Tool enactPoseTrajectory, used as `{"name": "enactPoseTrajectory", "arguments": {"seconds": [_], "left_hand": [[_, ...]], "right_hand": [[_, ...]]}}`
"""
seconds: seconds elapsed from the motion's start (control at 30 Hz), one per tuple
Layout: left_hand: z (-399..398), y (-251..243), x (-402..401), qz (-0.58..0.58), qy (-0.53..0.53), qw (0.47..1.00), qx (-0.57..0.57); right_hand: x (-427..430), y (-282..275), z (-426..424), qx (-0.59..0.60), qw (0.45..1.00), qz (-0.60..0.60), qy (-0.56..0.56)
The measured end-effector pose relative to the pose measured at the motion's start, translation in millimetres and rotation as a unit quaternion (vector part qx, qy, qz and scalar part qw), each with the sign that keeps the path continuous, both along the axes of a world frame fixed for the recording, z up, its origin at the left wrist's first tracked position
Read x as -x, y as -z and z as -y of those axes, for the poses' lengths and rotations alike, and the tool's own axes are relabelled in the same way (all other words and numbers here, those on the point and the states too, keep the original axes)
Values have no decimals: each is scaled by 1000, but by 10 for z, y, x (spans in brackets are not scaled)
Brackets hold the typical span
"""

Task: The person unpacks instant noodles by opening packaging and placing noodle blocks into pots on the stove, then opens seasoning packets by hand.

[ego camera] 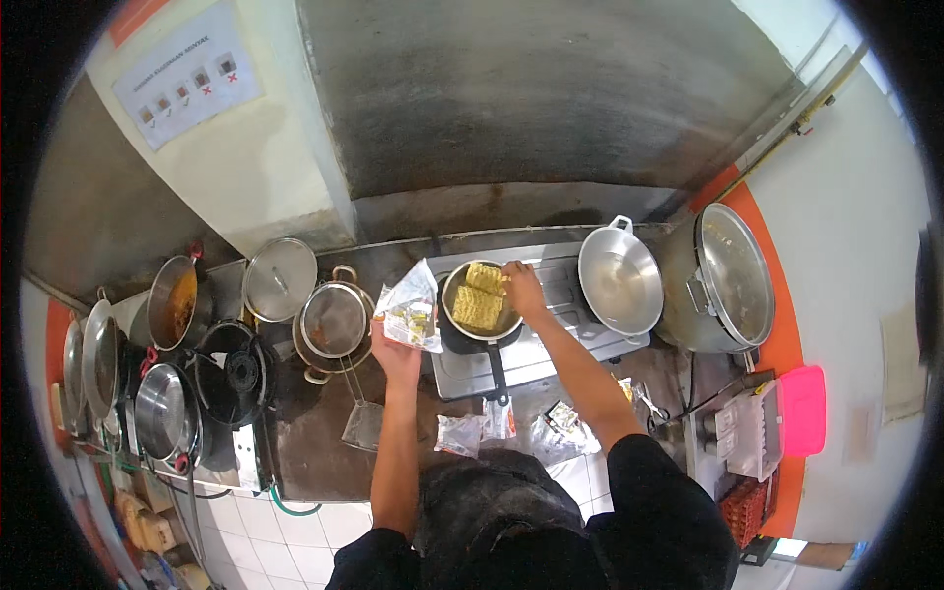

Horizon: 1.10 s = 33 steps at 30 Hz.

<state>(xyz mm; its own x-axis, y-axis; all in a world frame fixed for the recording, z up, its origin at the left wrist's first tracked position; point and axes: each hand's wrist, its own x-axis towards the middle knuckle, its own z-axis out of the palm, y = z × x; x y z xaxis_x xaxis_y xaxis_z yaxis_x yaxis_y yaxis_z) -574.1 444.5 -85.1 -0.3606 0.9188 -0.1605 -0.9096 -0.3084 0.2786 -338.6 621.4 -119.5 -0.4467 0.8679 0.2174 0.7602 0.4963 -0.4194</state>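
My left hand [397, 354] holds an opened noodle packet [414, 310], its torn foil side up with small sachets showing on it, just left of the pan. Dried instant noodle blocks [477, 308] lie in a small saucepan [508, 324] with a black handle, on the left burner of a silver gas stove [542, 361]. My right hand [523, 290] is at the saucepan's upper right rim, its fingertips at the upper noodle block. Whether they grip it is hard to tell.
A wide aluminium wok [621, 284] sits on the right burner, beside a large lidded pot [734, 276]. Left of the stove are a strainer [333, 321] over a pot and a glass lid [279, 280]. Wrappers [460, 435] and scissors [654, 413] lie along the counter's front.
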Motion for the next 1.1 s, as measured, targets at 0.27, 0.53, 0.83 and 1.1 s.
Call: {"name": "enactPoseTrajectory", "arguments": {"seconds": [0.27, 0.53, 0.83, 1.1], "left_hand": [[228, 82, -17, 17, 9, 1000, 6], [282, 35, -65, -11, 11, 1000, 16], [555, 157, 16, 25, -7, 999, 39], [623, 240, 12, 33, -21, 998, 53]], "right_hand": [[173, 47, 37, -2, 995, 100, 13], [564, 105, 112, 21, 970, 237, -56], [606, -50, 214, 117, 951, 282, -43], [560, -81, 115, 210, 964, 162, -17]]}}
